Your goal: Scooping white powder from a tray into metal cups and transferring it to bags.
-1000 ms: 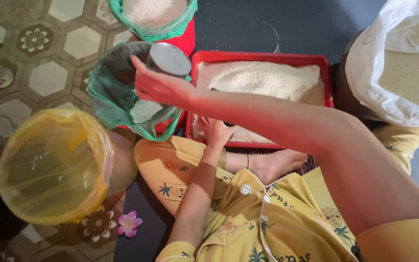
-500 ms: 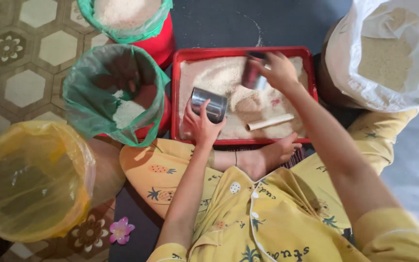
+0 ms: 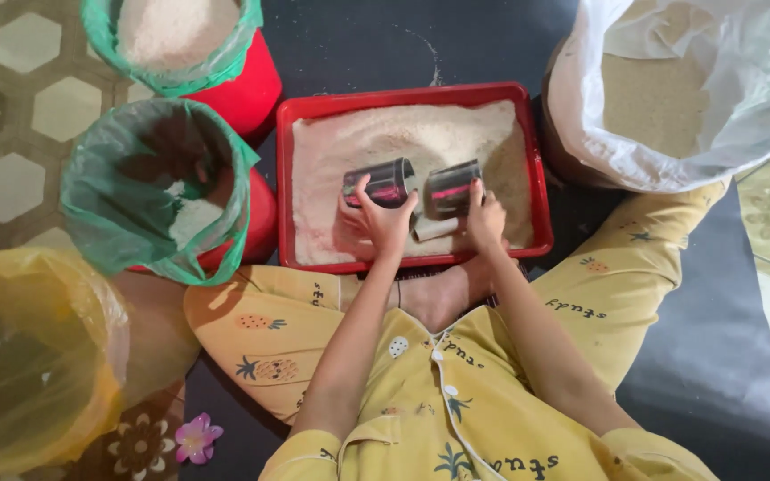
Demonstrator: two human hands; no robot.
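Hands together now: my right hand (image 3: 485,214) has come back from the green-lined bucket (image 3: 158,191) at left, clamped on a steel cup (image 3: 452,189) beside my left hand's (image 3: 385,218) cup (image 3: 378,183), both tipped into the rice of the red tray (image 3: 416,93), so I judge another scoop begins.

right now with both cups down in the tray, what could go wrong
1. The left hand and right hand each hold a metal cup tilted in the grain; lifted fast, the cups could spill over the red tray rim onto the dark mat.
2. The two cups sit close together, so they might knock.
3. The green-lined bucket stands off to the side, so carried grain may drop on the way.
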